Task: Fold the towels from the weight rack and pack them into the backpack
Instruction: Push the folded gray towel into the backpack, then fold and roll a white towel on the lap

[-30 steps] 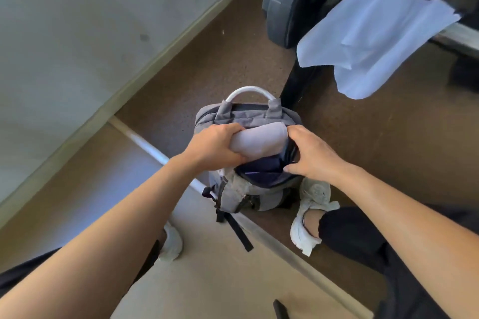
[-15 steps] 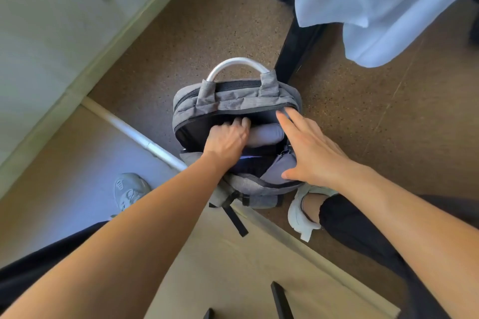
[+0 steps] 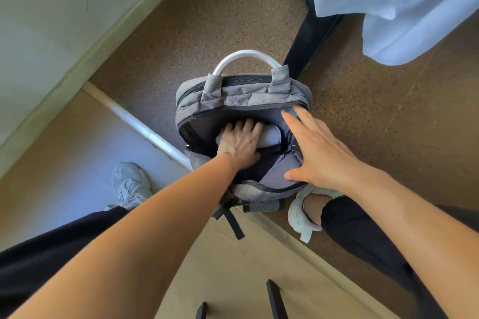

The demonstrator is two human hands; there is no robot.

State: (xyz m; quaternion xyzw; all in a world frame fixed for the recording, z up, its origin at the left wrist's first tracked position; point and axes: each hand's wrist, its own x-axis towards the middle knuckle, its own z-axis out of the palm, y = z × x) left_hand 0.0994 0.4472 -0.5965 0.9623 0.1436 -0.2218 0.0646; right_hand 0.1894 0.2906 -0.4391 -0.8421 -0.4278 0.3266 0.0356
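Observation:
A grey backpack (image 3: 241,97) with a white handle stands open on the brown floor between my feet. A folded grey towel (image 3: 270,136) lies inside its main compartment. My left hand (image 3: 239,144) is in the opening, palm down on the towel, covering most of it. My right hand (image 3: 315,153) rests with spread fingers on the backpack's right edge, thumb on the front flap. A light blue towel (image 3: 394,5) hangs from the dark weight rack (image 3: 309,39) at the top right.
A pale wall and skirting (image 3: 85,52) run along the left. A white strip (image 3: 140,127) divides the brown floor from a tan mat (image 3: 233,280). My shoes (image 3: 131,185) flank the backpack. Two dark bars (image 3: 276,300) poke in at the bottom edge.
The folded towel went from the backpack's mouth down into the compartment under my left hand. My right hand let go of the towel and spread out on the backpack's right side.

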